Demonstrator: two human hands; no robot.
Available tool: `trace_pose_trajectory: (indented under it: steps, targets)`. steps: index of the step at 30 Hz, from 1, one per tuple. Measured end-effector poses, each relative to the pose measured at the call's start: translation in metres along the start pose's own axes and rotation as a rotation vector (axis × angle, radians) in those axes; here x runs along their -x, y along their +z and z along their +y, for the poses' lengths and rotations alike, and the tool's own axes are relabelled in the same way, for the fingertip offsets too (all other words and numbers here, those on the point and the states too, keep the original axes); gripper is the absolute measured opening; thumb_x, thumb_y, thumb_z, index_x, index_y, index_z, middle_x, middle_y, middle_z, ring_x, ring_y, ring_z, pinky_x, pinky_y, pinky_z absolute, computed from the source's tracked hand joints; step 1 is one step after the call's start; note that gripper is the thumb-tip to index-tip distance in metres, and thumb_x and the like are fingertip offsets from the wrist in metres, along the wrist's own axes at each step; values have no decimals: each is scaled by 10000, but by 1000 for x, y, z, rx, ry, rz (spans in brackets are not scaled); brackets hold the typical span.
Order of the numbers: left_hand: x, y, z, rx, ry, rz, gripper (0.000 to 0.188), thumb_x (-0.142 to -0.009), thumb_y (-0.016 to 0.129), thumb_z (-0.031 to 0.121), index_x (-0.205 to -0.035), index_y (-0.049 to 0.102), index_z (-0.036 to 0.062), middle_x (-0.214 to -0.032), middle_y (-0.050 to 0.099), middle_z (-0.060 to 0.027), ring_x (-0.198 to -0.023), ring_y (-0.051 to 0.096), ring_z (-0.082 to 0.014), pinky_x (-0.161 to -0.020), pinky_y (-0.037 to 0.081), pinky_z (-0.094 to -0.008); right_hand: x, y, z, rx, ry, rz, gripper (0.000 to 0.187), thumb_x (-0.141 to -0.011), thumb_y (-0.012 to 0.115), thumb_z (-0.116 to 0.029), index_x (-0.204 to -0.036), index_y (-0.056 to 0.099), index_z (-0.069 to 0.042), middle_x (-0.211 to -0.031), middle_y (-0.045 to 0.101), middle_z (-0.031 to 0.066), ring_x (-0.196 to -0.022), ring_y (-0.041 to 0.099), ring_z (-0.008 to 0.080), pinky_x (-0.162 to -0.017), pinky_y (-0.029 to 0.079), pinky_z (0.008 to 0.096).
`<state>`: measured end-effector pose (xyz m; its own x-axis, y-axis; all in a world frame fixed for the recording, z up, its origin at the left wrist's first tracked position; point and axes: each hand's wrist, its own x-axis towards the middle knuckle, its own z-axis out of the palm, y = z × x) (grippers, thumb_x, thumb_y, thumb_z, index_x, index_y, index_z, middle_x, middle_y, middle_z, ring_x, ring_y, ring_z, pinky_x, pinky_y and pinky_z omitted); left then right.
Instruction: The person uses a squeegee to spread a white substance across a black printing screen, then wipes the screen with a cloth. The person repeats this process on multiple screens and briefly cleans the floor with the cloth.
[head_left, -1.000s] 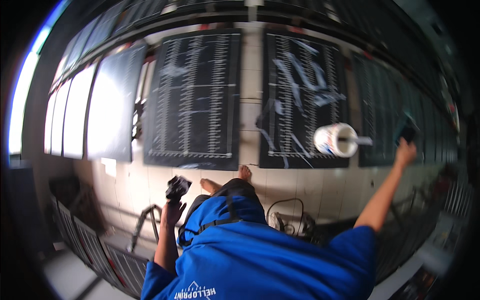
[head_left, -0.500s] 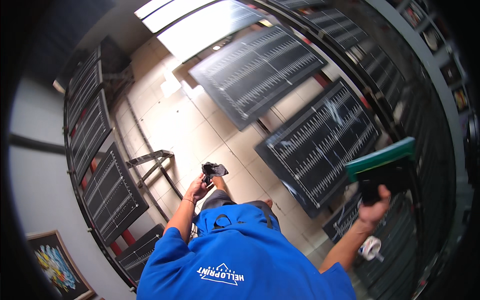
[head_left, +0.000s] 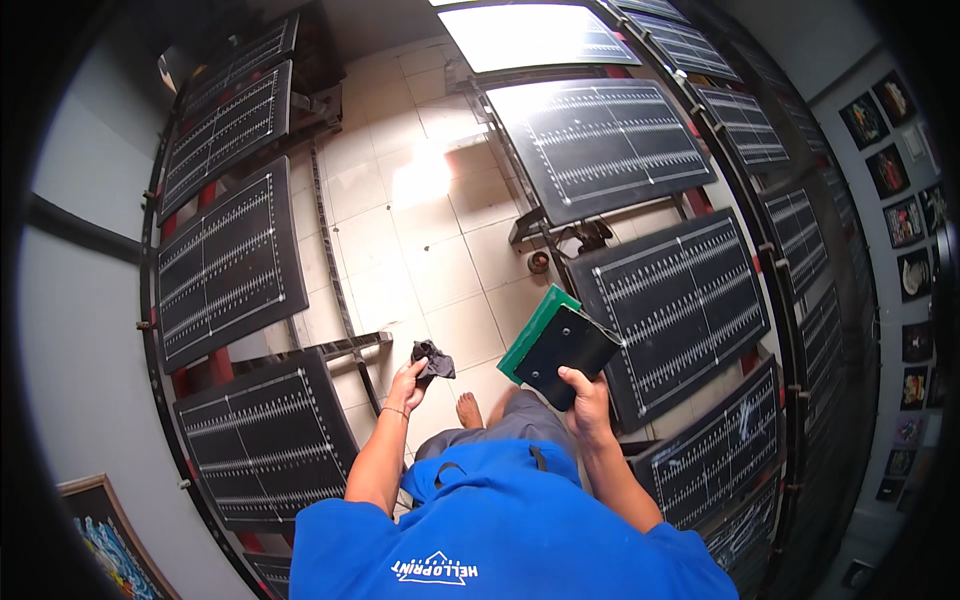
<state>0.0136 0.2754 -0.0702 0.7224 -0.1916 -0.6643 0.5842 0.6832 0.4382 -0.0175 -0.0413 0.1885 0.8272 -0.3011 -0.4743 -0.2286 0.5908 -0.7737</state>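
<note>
In my right hand (head_left: 590, 405) is a wide squeegee with a black plate-like handle (head_left: 565, 358) and a green blade (head_left: 540, 330). The thumb lies over the plate, while the fingers behind it are hidden. The blade tilts up to the left, in front of my body. My left hand (head_left: 405, 385) pinches a crumpled dark grey cloth (head_left: 434, 360) above the tiled floor. Just right of the squeegee is a black printing board (head_left: 680, 315) with white ruler marks. Another such board (head_left: 265, 440) lies left of my left forearm.
More marked black boards (head_left: 605, 145) run in rows along both sides, on dark metal rails (head_left: 765, 235). A metal bracket (head_left: 355, 345) juts into the aisle from the left. A small round pot (head_left: 538, 262) stands on the floor tiles (head_left: 465, 245). Framed pictures (head_left: 905, 222) hang at right.
My right hand has brought the squeegee from the far right inward, in front of my body. The view has turned, and the cloth is still in my left hand.
</note>
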Motion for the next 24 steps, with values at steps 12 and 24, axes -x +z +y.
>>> trace_pose_trajectory:
  steps: [12,24]
  targets:
    - [-249,7,157,-22,210,311,221,-922,593,44,-1143,599,45,-1080,665,-77,-942,669,-203,-863,559,-360,-413,126,219,140,200,91,337,-765,687,-44,-1082,610,44,-943,681,82,-804,649,170,-739,526,300]
    - [-549,-58,170,-406,129,481,236,-839,582,9,-1060,661,-11,-923,678,-54,-841,630,-149,-778,503,-282,-642,85,333,439,268,136,410,-774,654,-9,-1172,564,28,-1044,652,78,-863,660,194,-793,541,291]
